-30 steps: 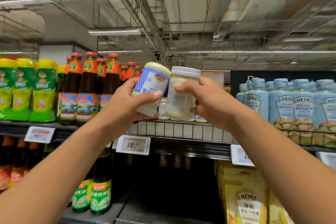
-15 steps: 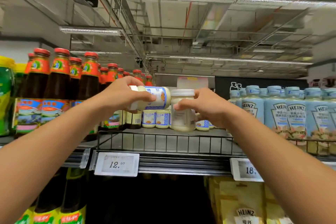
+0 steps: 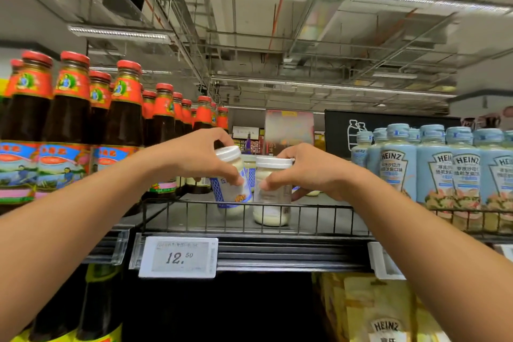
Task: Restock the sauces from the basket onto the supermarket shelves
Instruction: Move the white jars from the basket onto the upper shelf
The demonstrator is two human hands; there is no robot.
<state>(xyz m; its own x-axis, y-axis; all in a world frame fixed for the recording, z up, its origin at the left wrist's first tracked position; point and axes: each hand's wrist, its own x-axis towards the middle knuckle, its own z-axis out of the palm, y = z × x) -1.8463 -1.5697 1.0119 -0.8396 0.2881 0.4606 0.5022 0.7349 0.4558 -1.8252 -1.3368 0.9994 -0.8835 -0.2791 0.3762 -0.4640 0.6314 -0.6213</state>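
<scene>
Two white-lidded jars of pale sauce are at the top shelf [image 3: 249, 251], just behind its black wire rail. My left hand [image 3: 197, 158] grips the left jar [image 3: 231, 193], which has a blue-and-white label and leans to the left. My right hand [image 3: 308, 172] grips the right jar [image 3: 272, 203], which stands upright with its base on the shelf. Several more small jars [image 3: 249, 166] of the same sauce stand further back, mostly hidden by my hands.
Dark sauce bottles with red caps [image 3: 69, 125] crowd the shelf to the left. Pale blue Heinz bottles [image 3: 433, 166] fill it to the right. A price tag reading 12.50 [image 3: 177, 257] hangs on the shelf front. Yellow Heinz pouches [image 3: 383, 314] sit on the shelf below.
Both hands have lowered the jars behind the wire rail. The left jar has turned from lying sideways to nearly upright, and the right jar has come down onto the shelf.
</scene>
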